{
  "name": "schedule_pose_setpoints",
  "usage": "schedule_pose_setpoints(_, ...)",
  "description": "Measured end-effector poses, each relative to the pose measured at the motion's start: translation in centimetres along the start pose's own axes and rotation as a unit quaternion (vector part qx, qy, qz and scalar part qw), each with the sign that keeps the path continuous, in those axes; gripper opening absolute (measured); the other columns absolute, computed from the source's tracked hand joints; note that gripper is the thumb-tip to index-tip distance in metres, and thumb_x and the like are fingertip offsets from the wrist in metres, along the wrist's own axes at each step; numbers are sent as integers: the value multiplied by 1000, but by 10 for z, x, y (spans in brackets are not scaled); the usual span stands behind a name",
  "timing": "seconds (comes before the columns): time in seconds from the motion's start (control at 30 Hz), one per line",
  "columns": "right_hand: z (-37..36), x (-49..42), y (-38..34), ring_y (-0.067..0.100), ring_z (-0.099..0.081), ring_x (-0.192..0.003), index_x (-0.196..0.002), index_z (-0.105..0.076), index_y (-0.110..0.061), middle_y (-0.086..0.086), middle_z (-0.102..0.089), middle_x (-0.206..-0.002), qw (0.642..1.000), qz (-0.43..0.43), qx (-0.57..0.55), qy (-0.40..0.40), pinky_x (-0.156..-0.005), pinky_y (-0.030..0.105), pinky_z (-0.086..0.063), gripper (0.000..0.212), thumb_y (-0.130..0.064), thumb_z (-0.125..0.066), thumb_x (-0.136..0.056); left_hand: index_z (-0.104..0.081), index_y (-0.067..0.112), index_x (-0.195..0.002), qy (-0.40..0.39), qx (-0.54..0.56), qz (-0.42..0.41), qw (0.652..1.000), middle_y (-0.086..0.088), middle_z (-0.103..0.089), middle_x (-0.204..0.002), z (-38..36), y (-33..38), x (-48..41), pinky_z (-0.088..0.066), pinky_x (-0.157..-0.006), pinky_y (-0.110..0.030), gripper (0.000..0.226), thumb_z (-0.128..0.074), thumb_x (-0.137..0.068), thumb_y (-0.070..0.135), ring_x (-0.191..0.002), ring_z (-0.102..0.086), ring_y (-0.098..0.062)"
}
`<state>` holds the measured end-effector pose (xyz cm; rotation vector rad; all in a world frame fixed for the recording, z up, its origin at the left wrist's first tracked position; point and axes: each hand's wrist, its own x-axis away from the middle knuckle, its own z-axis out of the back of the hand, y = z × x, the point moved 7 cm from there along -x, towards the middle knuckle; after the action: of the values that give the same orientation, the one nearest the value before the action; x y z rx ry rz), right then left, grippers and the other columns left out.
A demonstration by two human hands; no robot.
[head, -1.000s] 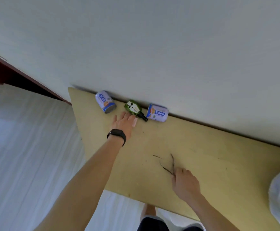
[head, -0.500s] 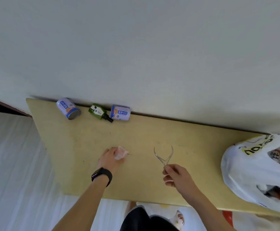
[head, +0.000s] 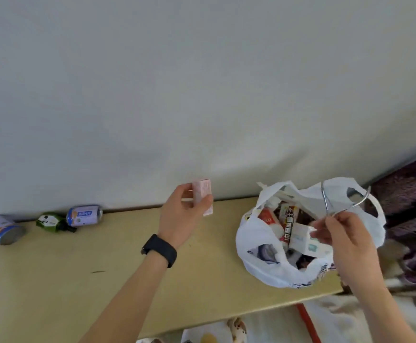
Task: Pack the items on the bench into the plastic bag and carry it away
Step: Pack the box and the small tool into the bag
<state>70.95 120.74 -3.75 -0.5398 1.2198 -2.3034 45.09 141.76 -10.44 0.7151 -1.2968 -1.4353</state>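
A white plastic bag [head: 259, 258] stands open at the right end of the yellow bench [head: 53, 280], with several packets and boxes inside. My left hand [head: 182, 216], a black band on its wrist, holds a small pink box [head: 203, 194] up in the air left of the bag. My right hand [head: 340, 236] pinches thin metal tongs [head: 325, 201] by their joint, held over the bag's mouth. Against the wall at the bench's left end lie two blue-and-white cans [head: 1, 229] [head: 84, 215] and a small green bottle [head: 50, 221] between them.
A white wall rises right behind the bench. A dark purple fluffy fabric [head: 407, 201] lies to the right of the bag. Pale bedding [head: 350, 323] and a patterned cloth [head: 216, 335] show below the bench's front edge.
My view swung right, bringing the bag into view. My left hand lifted the pink box off the bench toward the bag. My right hand raised the tongs over the bag's opening.
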Motion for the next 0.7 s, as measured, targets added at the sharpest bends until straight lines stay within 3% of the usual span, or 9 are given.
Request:
schedule_pose_setpoints(0.17, 25, -26, 96, 20, -60, -62, -75, -63, -11, 0, -68, -68, 979, -110, 136, -109, -64, 36, -46, 29, -28, -50, -95, -60, 32, -114, -88, -28, -65, 994, 26, -65, -103, -109, 60, 33, -52, -72, -13, 39, -77, -80, 39, -88, -65, 5)
schedule_pose_setpoints(0.27, 16, -37, 127, 18, -54, -59, -68, -63, -12, 7, -68, -68, 967, -147, 100, -180, -64, 36, -44, 36, -37, -48, -89, -60, 34, -113, -110, -62, -69, 990, 25, -66, -104, -149, 71, 40, -52, -74, -14, 38, -77, -80, 39, -88, -64, 8)
schedule_pose_setpoints(0.33, 9, -50, 126, 20, -57, -61, -67, -63, -14, 5, -69, -68, 968, -125, 95, -197, -67, 39, -48, 36, -35, -48, -92, -59, 33, -114, -135, -96, -68, 984, 22, -66, -105, -170, 75, 39, -51, -71, -11, 38, -76, -81, 39, -86, -64, 9)
schedule_pose_setpoints(0.4, 4, -65, 116, 24, -64, -80, -86, -68, -14, 2, -73, -87, 969, -69, 133, -199, -79, 39, -50, 30, -34, -47, -96, -59, 32, -114, -163, -157, -79, 971, 19, -66, -106, -191, 80, 33, -52, -71, -13, 37, -74, -82, 41, -83, -65, 4)
schedule_pose_setpoints(0.47, 13, -79, 115, 24, -60, -104, -115, -61, -19, 1, -68, -113, 965, -20, 204, -162, -87, 35, -49, 30, -38, -46, -96, -59, 31, -116, -183, -233, -102, 950, 15, -66, -109, -210, 82, 25, -55, -77, -26, 41, -72, -80, 46, -87, -66, -4)
schedule_pose_setpoints(0.53, 28, -86, 122, 23, -43, -128, -133, -51, -25, -2, -54, -136, 952, 41, 273, -135, -102, 39, -43, 44, -40, -51, -91, -59, 29, -117, -202, -308, -121, 922, 11, -65, -111, -228, 80, 16, -55, -81, -37, 45, -70, -79, 48, -91, -65, -12)
schedule_pose_setpoints(0.6, 34, -85, 139, 21, -17, -145, -141, -42, -33, -7, -34, -153, 919, 95, 330, -195, -116, 43, -28, 60, -37, -56, -83, -58, 27, -116, -227, -389, -141, 882, 7, -63, -111, -247, 73, 10, -54, -81, -39, 46, -68, -77, 51, -94, -63, -17)
schedule_pose_setpoints(0.7, 35, -75, 170, 25, 10, -151, -143, -34, -44, -11, -14, -162, 859, 125, 420, -266, -122, 50, 2, 68, -35, -56, -80, -53, 26, -120, -266, -506, -156, 806, 4, -59, -114, -278, 54, 3, -53, -80, -38, 48, -62, -81, 51, -96, -60, -22)
